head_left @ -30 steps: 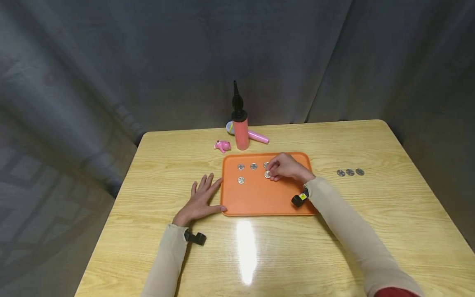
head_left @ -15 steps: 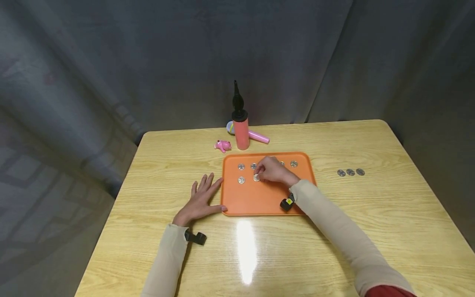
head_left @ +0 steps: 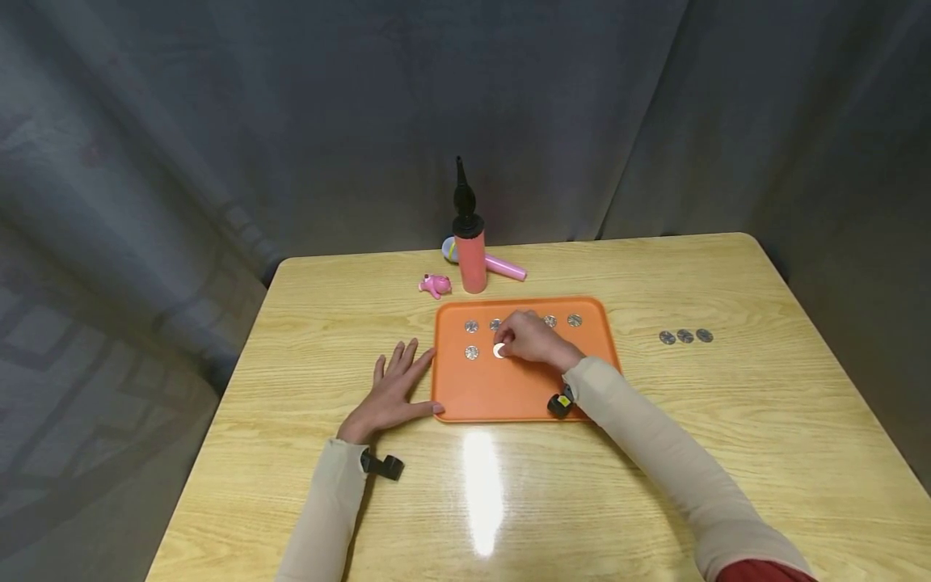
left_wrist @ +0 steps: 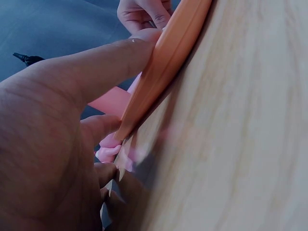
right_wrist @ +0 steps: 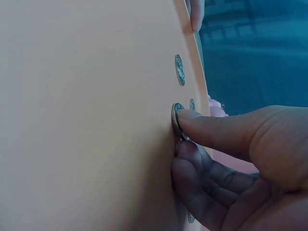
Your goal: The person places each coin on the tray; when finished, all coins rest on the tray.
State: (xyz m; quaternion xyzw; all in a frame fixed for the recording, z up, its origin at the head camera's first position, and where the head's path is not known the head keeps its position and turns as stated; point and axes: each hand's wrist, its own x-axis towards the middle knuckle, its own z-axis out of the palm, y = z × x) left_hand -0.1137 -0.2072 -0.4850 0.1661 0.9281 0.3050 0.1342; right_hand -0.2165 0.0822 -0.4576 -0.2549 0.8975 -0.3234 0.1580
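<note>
An orange tray (head_left: 524,388) lies mid-table with several silver coins on it in two rows. My right hand (head_left: 505,347) is over the tray's middle and pinches one coin (head_left: 498,351) flat against the tray. In the right wrist view the index fingertip (right_wrist: 190,118) lies on that coin (right_wrist: 176,115), with another finger at its lower edge. A second coin (head_left: 471,352) sits just left of it. My left hand (head_left: 396,384) rests flat on the table, its thumb (left_wrist: 106,57) against the tray's left rim (left_wrist: 168,57).
Three coins (head_left: 684,335) lie in a row on the table (head_left: 727,420) right of the tray. Behind the tray stand a pink balloon pump (head_left: 470,246), a small pink toy (head_left: 435,284) and a pink toy microphone (head_left: 502,266). A grey curtain hangs behind.
My right hand has moved left across the tray with a coin, from the right part of the lower row to a spot beside the lower-left coin. The left hand has stayed still.
</note>
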